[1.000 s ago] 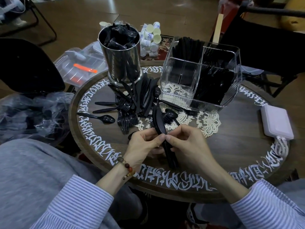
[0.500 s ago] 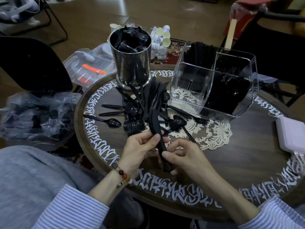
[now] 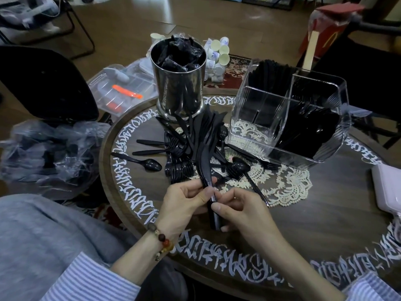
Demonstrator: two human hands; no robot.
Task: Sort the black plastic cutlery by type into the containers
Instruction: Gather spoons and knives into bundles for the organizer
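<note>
Here both hands, left hand (image 3: 184, 200) and right hand (image 3: 240, 210), pinch a bunch of knives (image 3: 206, 170) in their fingers; next comes dropping it into the clear container (image 3: 260, 109)

A round dark table (image 3: 325, 213) with white script around its rim stands on a brown wood floor (image 3: 134, 20) that catches soft glare. A black chair (image 3: 43, 83) sits left, another chair (image 3: 373, 79) right.
</note>
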